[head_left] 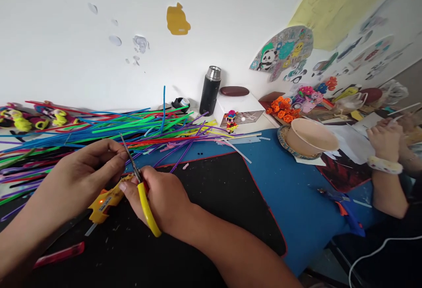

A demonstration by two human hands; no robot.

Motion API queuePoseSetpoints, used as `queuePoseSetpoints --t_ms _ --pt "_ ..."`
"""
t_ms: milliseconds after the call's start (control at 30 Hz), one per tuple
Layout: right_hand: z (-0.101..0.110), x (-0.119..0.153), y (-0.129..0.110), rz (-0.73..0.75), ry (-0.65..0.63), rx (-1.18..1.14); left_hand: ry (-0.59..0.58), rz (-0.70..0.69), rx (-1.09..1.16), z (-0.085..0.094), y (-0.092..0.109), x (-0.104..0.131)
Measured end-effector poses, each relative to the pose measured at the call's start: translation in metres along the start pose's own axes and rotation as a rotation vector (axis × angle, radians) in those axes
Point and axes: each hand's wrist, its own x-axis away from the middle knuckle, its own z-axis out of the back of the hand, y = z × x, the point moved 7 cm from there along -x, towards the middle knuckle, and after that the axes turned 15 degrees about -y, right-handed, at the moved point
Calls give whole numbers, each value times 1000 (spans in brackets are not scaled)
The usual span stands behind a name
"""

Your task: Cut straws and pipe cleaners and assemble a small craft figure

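Observation:
My right hand is closed around yellow-handled scissors, whose blades point up and to the left. Beside the blades, my left hand has its thumb and fingers pressed together; whatever they pinch is too small or hidden to name. Below the hands, a yellow glue gun with a small lit orange light lies on the black mat. Many coloured pipe cleaners are spread behind the hands and to the left.
A black flask, a white box and a small figurine stand at the back. Right of them is a beige bowl. Another person's hands are at the far right, near a blue glue gun. A red cutter lies lower left.

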Motion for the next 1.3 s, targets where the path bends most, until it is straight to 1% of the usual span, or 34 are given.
queuePoseSetpoints --t_ms 200,367,533,700,933,1100,1300 --pt "-1 -1 1 -9 -5 10 -14 -17 3 1 -4 0" --pt "0 -1 0 -24 -26 14 -28 -45 -6 0 -3 -2" --pt "1 -1 -1 -24 -20 19 -17 -27 -7 1 -3 -2" --pt "-2 -2 2 -8 -2 16 -14 -22 -14 0 -3 -1" --pt "-5 -2 4 15 38 -22 -46 -83 69 -8 5 1" --pt "-3 -2 4 -34 15 51 -38 -107 71 -7 9 3" --pt "-2 -2 1 -24 2 64 -54 -132 90 -9 13 3"
